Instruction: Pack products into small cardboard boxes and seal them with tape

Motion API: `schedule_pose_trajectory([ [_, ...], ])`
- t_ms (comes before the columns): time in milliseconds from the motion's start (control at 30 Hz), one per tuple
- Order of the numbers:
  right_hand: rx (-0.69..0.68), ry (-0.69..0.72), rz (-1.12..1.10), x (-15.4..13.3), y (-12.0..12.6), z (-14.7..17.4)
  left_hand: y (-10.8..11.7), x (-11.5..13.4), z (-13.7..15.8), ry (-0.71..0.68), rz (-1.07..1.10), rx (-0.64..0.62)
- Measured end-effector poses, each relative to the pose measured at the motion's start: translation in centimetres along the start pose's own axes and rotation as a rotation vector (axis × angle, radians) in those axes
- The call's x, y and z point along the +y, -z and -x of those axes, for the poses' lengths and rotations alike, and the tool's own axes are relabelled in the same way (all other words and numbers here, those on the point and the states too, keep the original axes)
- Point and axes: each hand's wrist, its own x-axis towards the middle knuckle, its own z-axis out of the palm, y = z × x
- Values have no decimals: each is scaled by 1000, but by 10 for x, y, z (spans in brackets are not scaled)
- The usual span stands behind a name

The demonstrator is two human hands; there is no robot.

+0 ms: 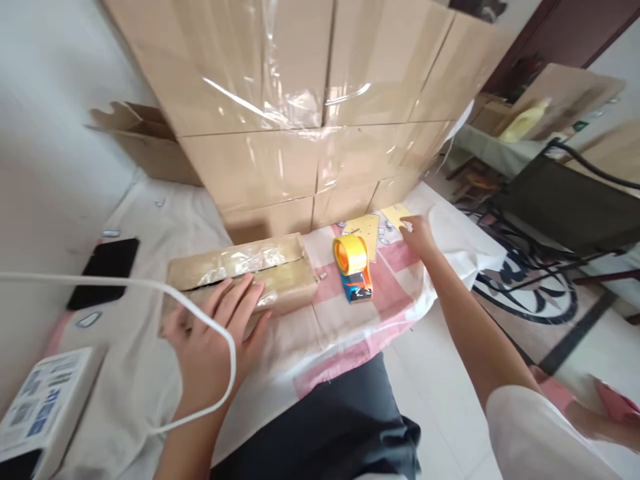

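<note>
My left hand (220, 340) lies spread on top of a long cardboard box (280, 283) wrapped in shiny clear tape. A dark gap runs along the middle of the box's top. To the right of that box, a tape dispenser (356, 270) with a yellow roll and a blue and orange body rests on the tablecloth. My right hand (419, 235) reaches to the far right of the table, low over a yellow patch of the cloth. Its fingers look bent together; what they hold, if anything, is too small to make out.
A tall stack of taped cartons (270, 160) stands behind. An open carton (145, 143) is at the back left. A black phone (105, 273), a white cable (233, 360) and a white box (50, 407) lie left. A dark chair (575, 193) stands right, near a person's foot (613, 400).
</note>
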Motion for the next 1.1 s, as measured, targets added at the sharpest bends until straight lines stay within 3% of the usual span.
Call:
schedule_pose_trajectory([
  [67,-58,-5,-20,34,-1,4,-3,-1,2,-7,-13,7],
  [167,-111,7,-42,47,-16,3,-5,-1,4,-2,-37,1],
  [400,-196,-1,-72,27,-43,-20,-6,4,5,-10,-99,32],
  [600,-127,-26,-135,7,-21,-15,-3,4,7,6,-114,30],
  [700,-74,-31,-448,-23,6,14,2,-4,7,-30,-83,52],
  [833,-247,9,-946,-89,27,95,8,-13,5,-49,-10,43],
  [967,-631,-86,-1114,-146,-2,169,9,-13,4,-47,26,70],
  [1100,-613,-120,-1226,-167,-50,190,11,-14,7,-65,26,53],
])
